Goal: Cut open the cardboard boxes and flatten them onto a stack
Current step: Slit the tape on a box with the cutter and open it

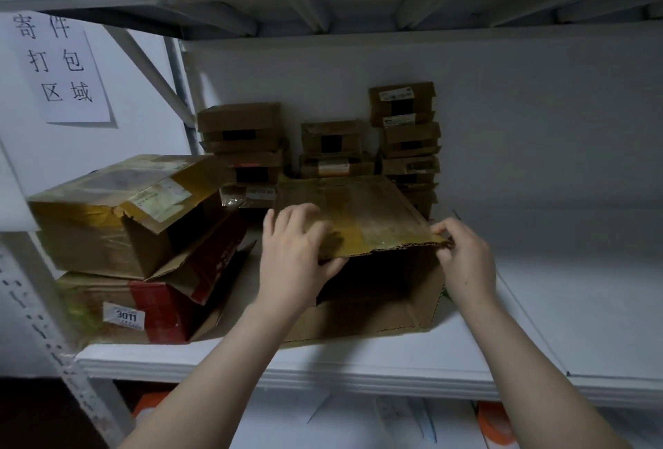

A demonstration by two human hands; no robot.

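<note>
Both hands are on the open box (376, 312), which sits in the middle of the white shelf (358, 373) with its mouth facing the camera. The left grip (292, 251) has four fingers laid over the top of the flap (366, 211) and the thumb tucked under its front edge, so it is closed down on the cardboard. The right grip (464, 258) is nearly closed too, pinching the flap's front right corner between thumb and fingertips. The flap is held out level above the box's dark inside.

Now the count. There is one open box in hand. Two larger boxes are piled at the left: the taped upper box (118, 219) lies tilted on the red-taped lower box (143, 308), which is labelled 3011. Small parcels stand in three stacks along the back wall. The left stack (244, 147) has about four, the middle stack (332, 147) has two, and the right stack (407, 132) has at least four, its lowest ones hidden behind the flap. One paper sign (59, 64) hangs on the left wall.
</note>
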